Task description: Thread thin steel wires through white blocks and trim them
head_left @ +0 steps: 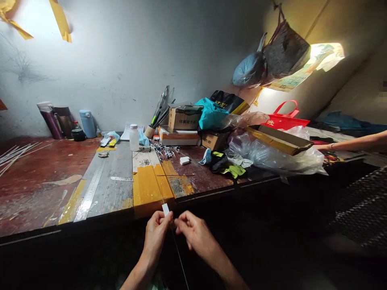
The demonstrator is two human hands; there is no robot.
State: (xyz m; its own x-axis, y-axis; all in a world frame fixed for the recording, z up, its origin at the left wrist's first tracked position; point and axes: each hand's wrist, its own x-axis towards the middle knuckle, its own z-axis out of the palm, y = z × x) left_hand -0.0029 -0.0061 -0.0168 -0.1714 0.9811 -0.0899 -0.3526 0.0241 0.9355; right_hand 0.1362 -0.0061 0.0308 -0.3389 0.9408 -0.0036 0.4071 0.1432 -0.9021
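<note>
Just in front of the table edge, my left hand [157,229] pinches a small white piece [165,209] between thumb and fingers. A thin rod [180,259] runs from above the white piece down past my hands toward the bottom of the view. Close on the right, my right hand [192,231] has its fingers curled together near the rod; what they hold, if anything, is too small to make out. Beyond my hands lies yellow tape [148,185] on the table, with small metal pieces [145,162] behind it.
A white bottle [134,137] stands mid-table. A metal ruler [90,193] lies left, a white block [184,160] right. Boxes [185,117] and plastic bags [278,155] crowd the right side. Another person's arm [359,142] reaches in at far right.
</note>
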